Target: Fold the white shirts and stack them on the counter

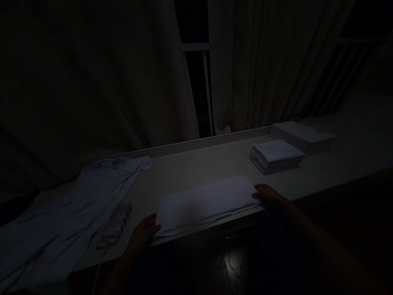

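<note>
The scene is very dark. A pale cloth (205, 203), folded into a long strip, lies along the front edge of a white table (199, 164). My left hand (141, 235) grips the cloth's left end at the table edge. My right hand (268, 196) pinches its right end. The cloth lies flat between both hands.
A stack of several folded white cloths (275, 155) sits at the back right, beside a flat white box (302, 135). A loose pale garment (70, 205) sprawls over the table's left part. Curtains (251, 73) and a window frame (205, 82) stand behind. Dark floor lies below the front edge.
</note>
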Demonstrator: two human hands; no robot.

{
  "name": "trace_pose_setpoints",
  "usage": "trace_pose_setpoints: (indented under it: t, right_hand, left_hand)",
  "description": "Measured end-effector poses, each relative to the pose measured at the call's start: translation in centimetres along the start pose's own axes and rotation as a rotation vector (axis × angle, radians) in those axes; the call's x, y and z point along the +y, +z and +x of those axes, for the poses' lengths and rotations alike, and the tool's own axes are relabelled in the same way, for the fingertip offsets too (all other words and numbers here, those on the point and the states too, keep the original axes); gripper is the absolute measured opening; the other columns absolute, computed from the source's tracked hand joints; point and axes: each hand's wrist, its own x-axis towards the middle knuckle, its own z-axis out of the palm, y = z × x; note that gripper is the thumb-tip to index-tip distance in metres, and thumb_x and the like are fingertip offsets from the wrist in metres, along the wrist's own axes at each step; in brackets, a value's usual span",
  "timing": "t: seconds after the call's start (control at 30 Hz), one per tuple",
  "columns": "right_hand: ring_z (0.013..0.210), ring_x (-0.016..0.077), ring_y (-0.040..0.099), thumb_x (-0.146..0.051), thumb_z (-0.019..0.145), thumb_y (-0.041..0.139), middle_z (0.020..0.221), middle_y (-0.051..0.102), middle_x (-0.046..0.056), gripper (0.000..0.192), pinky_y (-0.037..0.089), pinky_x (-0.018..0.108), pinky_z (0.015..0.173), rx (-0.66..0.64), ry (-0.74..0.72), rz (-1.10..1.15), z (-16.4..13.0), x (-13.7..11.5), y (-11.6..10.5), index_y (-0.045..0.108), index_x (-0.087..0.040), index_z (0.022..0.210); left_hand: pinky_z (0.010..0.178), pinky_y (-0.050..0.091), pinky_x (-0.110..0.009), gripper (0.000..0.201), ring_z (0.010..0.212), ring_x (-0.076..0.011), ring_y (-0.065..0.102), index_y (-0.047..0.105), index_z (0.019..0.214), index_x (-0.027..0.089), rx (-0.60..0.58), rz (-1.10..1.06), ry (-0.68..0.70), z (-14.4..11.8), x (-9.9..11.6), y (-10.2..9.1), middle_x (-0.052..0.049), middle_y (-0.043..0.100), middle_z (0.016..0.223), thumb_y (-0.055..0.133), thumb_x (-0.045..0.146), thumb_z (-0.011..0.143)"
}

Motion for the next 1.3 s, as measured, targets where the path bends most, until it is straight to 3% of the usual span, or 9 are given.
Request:
trace_pose_setpoints:
  t: [0.07,0.27,0.47,0.7,0.93,1.13,1.3]
  right_hand:
    - [0.088,0.0239,0.067,-0.028,0.067,0.074,0.109,0.069,0.016,0.051,0.051,0.029,0.07,0.039,-0.037,0.032,-0.3,1.0,0.8,0.065,-0.01,0.114]
    - [0.07,0.0181,0.064,-0.034,0.069,0.07,0.081,0.068,0.004,0.053,0.045,0.025,0.06,0.364,-0.117,-0.049,-0.5,3.0,3.2,0.061,-0.015,0.118]
    - [0.07,0.0174,0.061,-0.034,0.069,0.067,0.082,0.066,0.003,0.055,0.044,0.026,0.063,0.476,-0.122,-0.065,-0.5,1.5,4.0,0.06,-0.016,0.12]
    - [0.08,0.0213,0.063,-0.047,0.085,0.053,0.089,0.069,0.01,0.047,0.046,0.029,0.071,0.62,0.01,-0.025,-1.0,0.7,3.8,0.062,-0.013,0.115]
    - [0.085,0.0212,0.064,-0.035,0.089,0.048,0.096,0.07,0.011,0.033,0.045,0.028,0.073,0.646,0.041,-0.06,-2.0,1.3,3.4,0.064,-0.016,0.11]
    - [0.096,0.0207,0.064,-0.026,0.09,0.041,0.107,0.069,0.012,0.034,0.046,0.027,0.078,0.659,0.067,-0.078,-2.7,1.2,3.2,0.063,-0.015,0.114]
    - [0.087,0.0233,0.066,-0.04,0.087,0.049,0.096,0.071,0.014,0.035,0.047,0.028,0.073,0.586,0.118,-0.117,-2.9,0.8,3.2,0.069,-0.014,0.101]
  left_hand:
    - [0.08,0.055,-0.033,0.069,0.101,-0.0254,0.067,0.053,0.126,0.015,0.024,-0.011,0.006,-0.5,0.4,0.1,-0.015,0.068,0.113,0.07,0.042,0.065]
    - [0.069,0.055,-0.028,0.06,0.085,-0.0214,0.07,0.059,0.115,0.016,0.053,-0.178,0.022,-1.6,1.2,0.7,-0.008,0.072,0.098,0.074,0.031,0.058]
    - [0.067,0.054,-0.027,0.057,0.082,-0.0198,0.07,0.061,0.113,0.017,0.112,-0.113,0.009,-1.9,1.0,1.3,-0.008,0.072,0.098,0.073,0.03,0.058]
    - [0.079,0.053,-0.035,0.06,0.093,-0.0241,0.067,0.065,0.113,0.016,0.277,0.002,-0.049,-2.1,1.7,2.0,-0.012,0.07,0.107,0.068,0.052,0.065]
    - [0.08,0.053,-0.034,0.061,0.094,-0.0246,0.066,0.066,0.11,0.014,0.333,0.035,-0.029,-2.4,2.3,2.6,-0.011,0.07,0.107,0.066,0.055,0.065]
    - [0.086,0.051,-0.041,0.058,0.093,-0.0288,0.066,0.065,0.107,0.013,0.39,0.122,-0.023,-2.3,2.5,3.6,-0.014,0.07,0.104,0.066,0.051,0.064]
    - [0.09,0.05,-0.04,0.061,0.098,-0.0277,0.065,0.061,0.115,0.013,0.399,0.155,-0.002,-1.9,2.5,4.0,-0.014,0.068,0.111,0.066,0.049,0.065]
